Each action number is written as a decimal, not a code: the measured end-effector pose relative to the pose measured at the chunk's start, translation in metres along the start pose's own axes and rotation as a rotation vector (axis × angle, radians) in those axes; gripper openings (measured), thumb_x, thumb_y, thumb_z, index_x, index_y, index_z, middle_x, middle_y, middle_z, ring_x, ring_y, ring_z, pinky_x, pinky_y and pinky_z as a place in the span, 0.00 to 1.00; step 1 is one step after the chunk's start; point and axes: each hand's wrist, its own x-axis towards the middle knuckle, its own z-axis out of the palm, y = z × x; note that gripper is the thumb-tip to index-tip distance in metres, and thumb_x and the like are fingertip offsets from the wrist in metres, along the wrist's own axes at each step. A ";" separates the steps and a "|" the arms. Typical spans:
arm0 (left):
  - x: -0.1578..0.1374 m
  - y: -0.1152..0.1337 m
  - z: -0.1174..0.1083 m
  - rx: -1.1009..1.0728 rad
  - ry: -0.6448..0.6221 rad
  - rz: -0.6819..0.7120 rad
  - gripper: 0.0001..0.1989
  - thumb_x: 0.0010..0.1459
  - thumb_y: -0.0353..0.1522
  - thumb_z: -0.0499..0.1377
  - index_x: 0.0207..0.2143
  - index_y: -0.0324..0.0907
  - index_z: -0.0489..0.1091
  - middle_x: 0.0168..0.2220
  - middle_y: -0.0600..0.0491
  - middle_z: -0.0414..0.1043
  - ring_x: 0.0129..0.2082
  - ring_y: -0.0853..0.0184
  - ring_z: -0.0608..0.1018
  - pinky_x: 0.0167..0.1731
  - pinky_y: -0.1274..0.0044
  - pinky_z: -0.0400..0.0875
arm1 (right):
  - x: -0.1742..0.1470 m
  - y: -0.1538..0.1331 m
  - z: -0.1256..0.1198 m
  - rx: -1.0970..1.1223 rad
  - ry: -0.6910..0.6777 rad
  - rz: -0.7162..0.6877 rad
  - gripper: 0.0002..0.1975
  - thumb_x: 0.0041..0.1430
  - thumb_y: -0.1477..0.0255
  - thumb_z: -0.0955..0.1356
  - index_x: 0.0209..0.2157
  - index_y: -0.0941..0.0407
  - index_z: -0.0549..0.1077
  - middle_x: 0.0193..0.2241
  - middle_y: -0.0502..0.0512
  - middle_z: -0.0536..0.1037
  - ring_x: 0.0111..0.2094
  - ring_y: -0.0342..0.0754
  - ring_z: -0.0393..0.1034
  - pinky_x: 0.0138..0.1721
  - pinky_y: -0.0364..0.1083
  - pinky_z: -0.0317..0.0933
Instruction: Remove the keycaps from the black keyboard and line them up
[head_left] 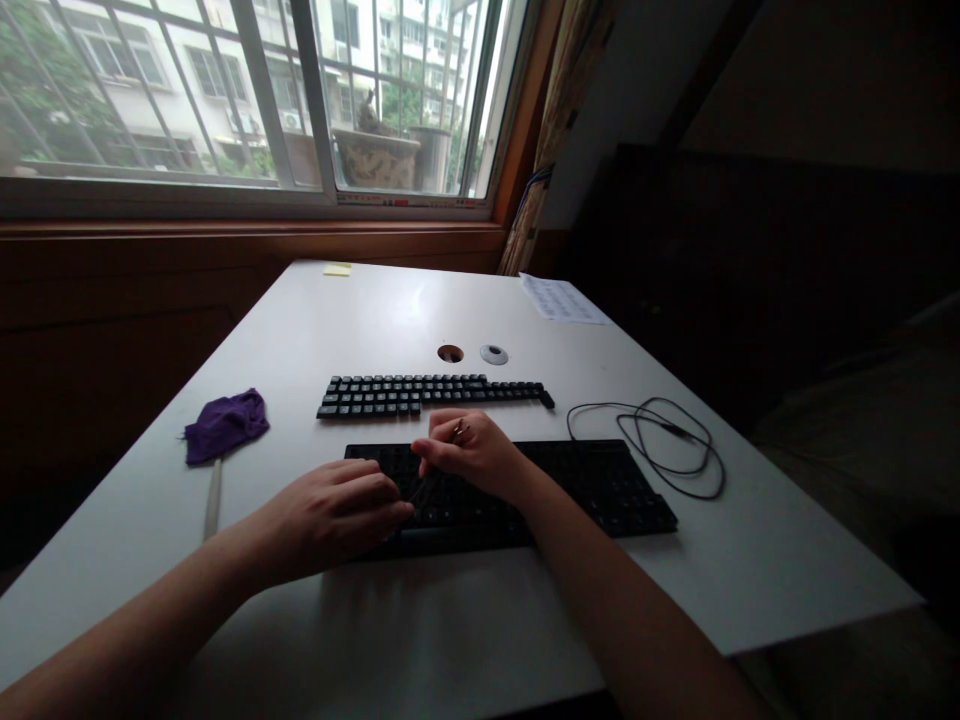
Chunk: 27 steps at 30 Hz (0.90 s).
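A black keyboard (592,485) lies near the front of the white table, some of its keys dark and hard to make out. My right hand (472,450) is closed over its middle, gripping a thin metal wire tool (460,431) with a looped end; its thin end points down toward the keys. Over the keyboard's left part rests my left hand (337,515), fingers bent and pressed together, fingertips near the tool's lower end. Whatever they pinch is hidden. Behind the keyboard, loose black keycaps (375,396) stand in rows.
On the left lies a purple cloth (227,425) on a pale stick (213,500). A coiled black cable (679,430) is at the right. Further back are a round hole (450,354), its grey cover (494,355), a printed sheet (564,299) and a yellow note (337,270).
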 end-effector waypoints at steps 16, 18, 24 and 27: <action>-0.002 -0.003 0.002 -0.026 -0.051 -0.004 0.12 0.65 0.26 0.55 0.48 0.41 0.72 0.30 0.51 0.72 0.27 0.68 0.71 0.28 0.75 0.68 | 0.002 0.006 0.002 -0.051 -0.005 -0.015 0.22 0.62 0.56 0.67 0.24 0.58 0.80 0.22 0.47 0.64 0.23 0.38 0.60 0.26 0.41 0.55; -0.002 -0.004 0.002 -0.020 -0.031 -0.003 0.12 0.65 0.26 0.55 0.48 0.42 0.72 0.29 0.51 0.72 0.27 0.68 0.70 0.27 0.75 0.67 | 0.001 0.006 0.003 -0.066 0.007 -0.014 0.22 0.62 0.56 0.67 0.24 0.58 0.80 0.22 0.47 0.64 0.23 0.38 0.60 0.26 0.41 0.54; -0.006 -0.008 0.003 -0.014 0.030 -0.039 0.14 0.64 0.26 0.55 0.51 0.43 0.70 0.32 0.51 0.75 0.28 0.69 0.73 0.28 0.76 0.69 | 0.001 0.008 0.003 -0.055 0.092 0.031 0.22 0.64 0.58 0.65 0.24 0.58 0.79 0.21 0.47 0.65 0.23 0.38 0.62 0.28 0.41 0.56; -0.007 -0.007 0.002 -0.004 0.053 -0.064 0.13 0.64 0.27 0.55 0.50 0.43 0.71 0.33 0.51 0.75 0.29 0.69 0.74 0.29 0.76 0.69 | 0.002 0.011 0.003 0.024 0.091 0.120 0.23 0.64 0.57 0.64 0.24 0.58 0.79 0.22 0.48 0.68 0.21 0.37 0.62 0.25 0.40 0.56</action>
